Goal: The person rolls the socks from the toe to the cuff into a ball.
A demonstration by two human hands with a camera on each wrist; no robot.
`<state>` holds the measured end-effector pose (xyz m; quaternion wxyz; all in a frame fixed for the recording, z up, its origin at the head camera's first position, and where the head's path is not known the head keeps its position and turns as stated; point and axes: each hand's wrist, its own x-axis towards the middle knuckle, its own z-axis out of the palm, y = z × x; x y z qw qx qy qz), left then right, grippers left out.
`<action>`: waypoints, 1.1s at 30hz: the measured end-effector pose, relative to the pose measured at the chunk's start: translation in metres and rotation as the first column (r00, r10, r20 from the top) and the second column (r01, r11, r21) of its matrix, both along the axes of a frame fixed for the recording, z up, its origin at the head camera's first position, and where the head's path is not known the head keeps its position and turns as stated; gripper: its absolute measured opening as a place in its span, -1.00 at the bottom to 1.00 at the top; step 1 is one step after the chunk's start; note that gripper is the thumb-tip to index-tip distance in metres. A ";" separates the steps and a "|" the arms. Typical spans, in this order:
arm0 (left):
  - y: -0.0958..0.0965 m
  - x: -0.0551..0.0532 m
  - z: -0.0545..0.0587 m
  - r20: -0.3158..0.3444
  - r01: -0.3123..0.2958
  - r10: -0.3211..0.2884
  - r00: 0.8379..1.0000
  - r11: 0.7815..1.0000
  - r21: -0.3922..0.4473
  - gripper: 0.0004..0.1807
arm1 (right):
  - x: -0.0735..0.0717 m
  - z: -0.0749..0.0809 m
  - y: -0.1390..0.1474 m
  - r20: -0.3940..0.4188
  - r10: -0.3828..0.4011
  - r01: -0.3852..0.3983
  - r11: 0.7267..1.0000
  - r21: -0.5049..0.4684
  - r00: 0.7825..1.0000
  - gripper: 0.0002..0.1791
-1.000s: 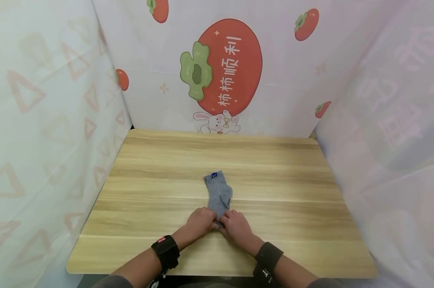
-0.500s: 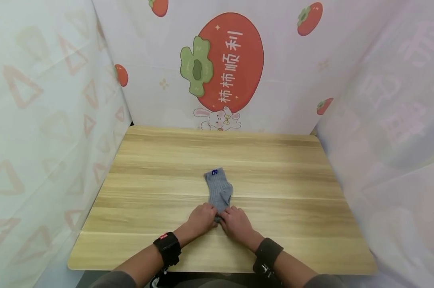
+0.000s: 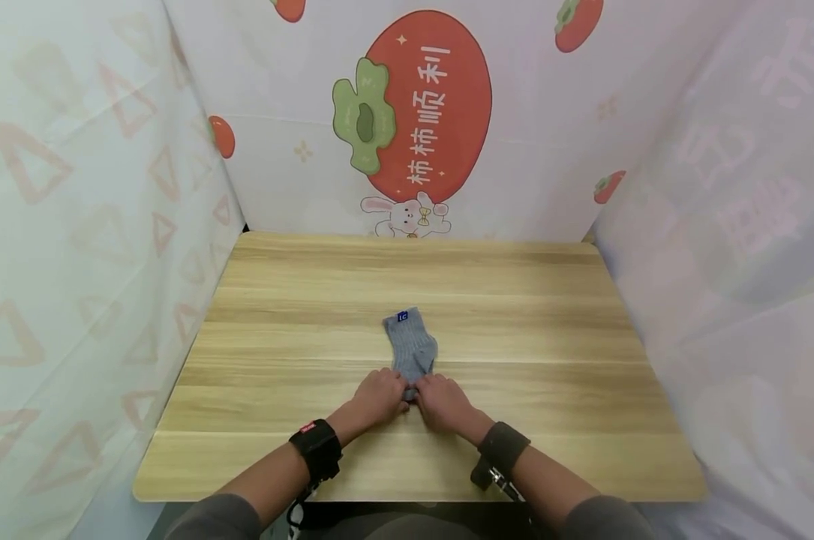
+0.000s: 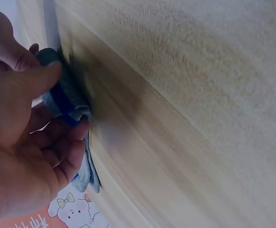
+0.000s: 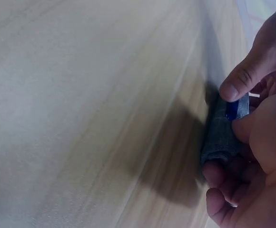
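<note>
A: What do we see shift over this last second?

B: We see the left hand and the right hand come a little farther along the grey ribbed-knit sock, toward its cuff; the flat stretch between the knuckles and the small blue rectangular label looks shorter than a second ago; we take this to mean that the toe end is being rolled up and that the rolling is only partway along, since the heel and cuff lie flat.

A: Where do we find the sock?

B: We find it around the middle of the pale wood-grain counter, its cuff pointing away from the person; the toe end sits under the fingers.

A: And how do the hands stand?

B: We judge both nearly closed; the left one has its thumb laid over the snug blue-grey fabric roll, with fingers curled below; the right one pinches the roll's other end in much the same way; we see only a narrow gap between them from above; a blue patch shows on the roll, yet we cannot tell how many layers are wound inside, nor how hard either thumb presses.
</note>
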<state>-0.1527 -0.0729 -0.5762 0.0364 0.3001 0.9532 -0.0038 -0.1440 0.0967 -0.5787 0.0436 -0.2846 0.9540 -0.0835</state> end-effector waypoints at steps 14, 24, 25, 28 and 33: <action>0.003 -0.017 0.006 0.090 -0.047 0.052 0.995 0.998 -0.051 -0.68 | -0.016 0.005 -0.003 0.106 -0.091 0.095 0.995 -0.035 0.990 -0.68; 0.010 -0.028 0.004 0.186 -0.182 0.174 0.967 0.983 0.028 -0.70 | -0.026 0.004 -0.004 0.164 -0.174 0.179 0.984 -0.015 0.971 -0.76; 0.011 -0.029 0.004 0.197 -0.188 0.180 0.964 0.982 0.023 -0.70 | -0.027 0.004 -0.004 0.173 -0.182 0.188 0.982 -0.021 0.968 -0.75; 0.012 -0.028 0.007 0.216 -0.192 0.187 0.958 0.981 0.005 -0.69 | -0.027 0.004 -0.003 0.197 -0.202 0.212 0.977 -0.033 0.959 -0.72; 0.013 -0.027 0.013 0.224 -0.191 0.188 0.956 0.982 -0.008 -0.71 | -0.027 0.007 -0.002 0.229 -0.211 0.227 0.973 -0.044 0.950 -0.70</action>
